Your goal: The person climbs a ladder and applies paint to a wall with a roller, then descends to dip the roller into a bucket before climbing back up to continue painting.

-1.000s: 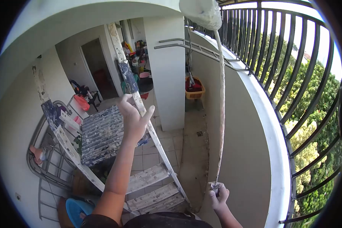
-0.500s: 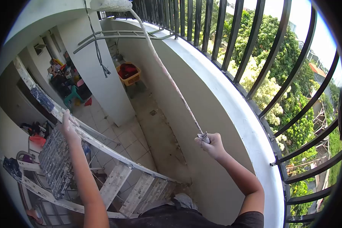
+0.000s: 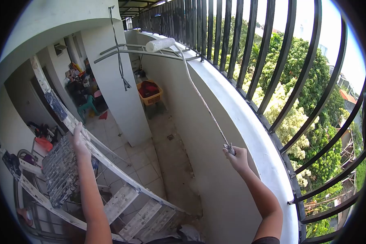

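Note:
My right hand is closed around the handle end of a long-rod paint roller. Its white roller cover is at the far end, in front of some grey metal bars. The thin, paint-stained rod slants up and away from my fist above the balcony floor. On the left, my left hand grips the side rail of a paint-splattered stepladder. The ladder's flat steps run below and between my arms. A paint-crusted slatted platform sits beside my left wrist.
A curved white parapet with black railings borders the right side. Grey metal bars project near a white pillar with a dangling cable. A yellow basket and a green stool stand on the floor.
The view has tilted up, so the whole roller cover now shows lower in the picture. My right hand still holds the roller, and my left hand stays on the ladder rail.

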Available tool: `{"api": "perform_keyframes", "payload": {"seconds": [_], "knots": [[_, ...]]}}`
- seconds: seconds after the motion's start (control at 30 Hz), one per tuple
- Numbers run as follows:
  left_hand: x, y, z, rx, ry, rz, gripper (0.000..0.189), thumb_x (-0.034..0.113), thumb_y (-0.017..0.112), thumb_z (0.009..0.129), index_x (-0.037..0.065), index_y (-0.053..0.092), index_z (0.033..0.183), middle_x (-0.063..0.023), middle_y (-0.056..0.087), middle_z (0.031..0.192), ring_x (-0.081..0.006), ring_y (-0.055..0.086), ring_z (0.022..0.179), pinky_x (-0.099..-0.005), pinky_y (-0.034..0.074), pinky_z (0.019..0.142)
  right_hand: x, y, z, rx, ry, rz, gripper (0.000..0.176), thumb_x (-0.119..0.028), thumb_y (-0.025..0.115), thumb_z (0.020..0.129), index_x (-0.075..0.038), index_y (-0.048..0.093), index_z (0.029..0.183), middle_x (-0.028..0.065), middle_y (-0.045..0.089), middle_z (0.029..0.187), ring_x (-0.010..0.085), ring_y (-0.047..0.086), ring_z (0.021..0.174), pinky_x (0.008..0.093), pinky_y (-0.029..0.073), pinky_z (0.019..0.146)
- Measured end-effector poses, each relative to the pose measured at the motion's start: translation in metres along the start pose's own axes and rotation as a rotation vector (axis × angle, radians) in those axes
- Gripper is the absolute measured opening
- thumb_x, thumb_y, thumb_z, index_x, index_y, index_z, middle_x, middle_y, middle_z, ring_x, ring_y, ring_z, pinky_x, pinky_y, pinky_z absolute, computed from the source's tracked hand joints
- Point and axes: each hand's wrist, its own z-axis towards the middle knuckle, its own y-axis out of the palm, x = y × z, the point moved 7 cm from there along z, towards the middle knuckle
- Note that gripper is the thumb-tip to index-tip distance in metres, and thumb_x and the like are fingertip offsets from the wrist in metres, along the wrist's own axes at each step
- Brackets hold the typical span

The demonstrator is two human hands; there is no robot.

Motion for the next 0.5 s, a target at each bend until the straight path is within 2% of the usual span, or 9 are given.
{"api": "perform_keyframes", "payload": {"seconds": [0.03,0.13,0.27,0.5], "knots": [[-0.003,0.001,-0.005,0.030,-0.030,-0.016,0.020,0.021,0.064,0.085,0.012,0.047,0.078,0.0027,0.037,0.061,-0.0074,0.037,0.049,-0.0243,0.029,0.046,-0.001,0.001,-0.001,0.014,-0.007,0.009,0.038,-0.023,0.068,0.084,0.004,0.052,0.064,0.0013,0.031,0.049,0.0070,0.031,0.050,0.0299,0.029,0.045],[-0.006,0.001,-0.015,0.075,-0.025,0.016,0.022,0.028,0.062,0.088,0.012,0.049,0.080,0.0028,0.038,0.061,-0.0076,0.037,0.050,-0.0236,0.030,0.046,0.005,-0.001,0.003,0.045,0.001,0.013,0.038,-0.023,0.068,0.084,0.004,0.051,0.063,0.0015,0.031,0.049,0.0074,0.031,0.050,0.0303,0.029,0.045],[-0.004,0.005,-0.018,0.080,-0.052,0.039,0.025,0.032,0.060,0.089,0.014,0.048,0.077,0.0029,0.038,0.061,-0.0080,0.037,0.049,-0.0231,0.031,0.046,0.012,0.002,0.004,0.050,0.095,0.066,0.037,-0.024,0.068,0.086,0.004,0.055,0.066,-0.0017,0.035,0.051,0.0056,0.033,0.051,0.0297,0.029,0.046],[-0.003,0.007,-0.015,0.064,-0.065,0.065,0.030,0.036,0.061,0.087,0.015,0.045,0.074,0.0024,0.037,0.058,-0.0089,0.037,0.048,-0.0234,0.032,0.046,0.019,0.002,0.006,0.065,0.188,0.058,0.037,-0.024,0.064,0.088,0.001,0.051,0.064,-0.0050,0.039,0.054,0.0042,0.036,0.053,0.0282,0.029,0.047]]}}
